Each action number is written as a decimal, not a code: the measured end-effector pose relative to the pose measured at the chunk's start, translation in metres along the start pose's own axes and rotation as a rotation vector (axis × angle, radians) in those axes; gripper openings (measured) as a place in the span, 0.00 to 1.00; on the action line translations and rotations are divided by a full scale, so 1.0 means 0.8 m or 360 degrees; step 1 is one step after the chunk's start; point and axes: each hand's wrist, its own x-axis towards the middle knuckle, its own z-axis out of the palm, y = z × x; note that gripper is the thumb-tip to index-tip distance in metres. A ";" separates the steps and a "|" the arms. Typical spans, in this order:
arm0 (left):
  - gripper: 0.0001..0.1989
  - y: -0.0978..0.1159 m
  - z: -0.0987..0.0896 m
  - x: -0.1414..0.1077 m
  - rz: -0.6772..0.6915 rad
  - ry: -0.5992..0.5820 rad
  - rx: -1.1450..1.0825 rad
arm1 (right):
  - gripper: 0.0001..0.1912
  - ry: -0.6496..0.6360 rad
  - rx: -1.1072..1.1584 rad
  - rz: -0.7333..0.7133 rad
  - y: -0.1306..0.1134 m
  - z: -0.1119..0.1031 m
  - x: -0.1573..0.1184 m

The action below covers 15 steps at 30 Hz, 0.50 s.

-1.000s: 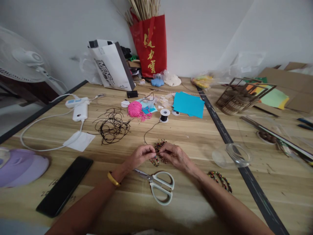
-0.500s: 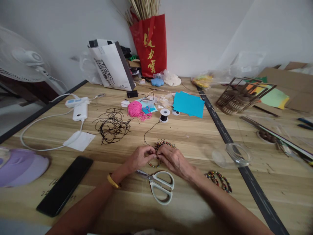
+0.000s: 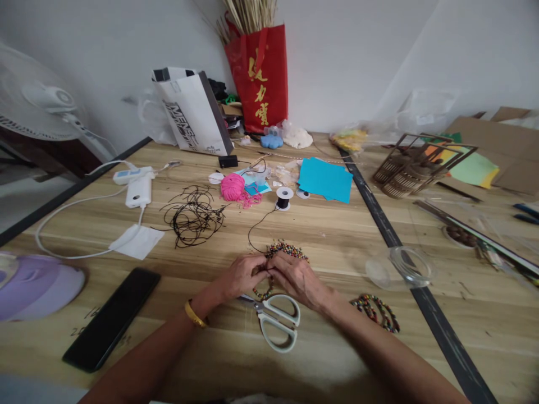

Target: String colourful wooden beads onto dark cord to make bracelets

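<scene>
My left hand (image 3: 243, 276) and my right hand (image 3: 293, 276) meet at the middle of the table, fingers pinched together. Between them they hold a string of small coloured beads (image 3: 264, 293), which hangs in a curve below the fingertips. Black cord (image 3: 249, 234) runs from a white spool (image 3: 284, 198) down to my hands. Just beyond my fingers lies a pile of loose coloured beads (image 3: 290, 249). White-handled scissors (image 3: 275, 320) lie on the table close below my hands. Finished-looking beaded loops (image 3: 377, 312) rest beside my right forearm.
A tangle of black cord (image 3: 194, 217), a pink yarn ball (image 3: 233, 187) and blue paper sheets (image 3: 325, 179) lie farther back. On the left are a black phone-like slab (image 3: 112, 320) and a power strip (image 3: 137, 185). A clear round container (image 3: 408, 266) stands right.
Both hands have shifted slightly, and the bead string has dropped a little toward the scissors. More of the loose bead pile now shows beyond my fingers.
</scene>
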 end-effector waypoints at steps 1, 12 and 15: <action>0.11 0.000 0.000 0.000 -0.0015 -0.0004 -0.0010 | 0.07 0.0000 0.0005 0.0002 0.000 0.001 0.000; 0.09 0.002 -0.002 0.001 -0.0152 -0.0043 -0.0358 | 0.08 0.0079 0.0169 0.0028 -0.001 -0.003 0.001; 0.08 -0.002 -0.003 0.001 -0.0173 -0.0038 -0.0518 | 0.11 0.0238 0.0197 0.0031 0.001 -0.002 0.001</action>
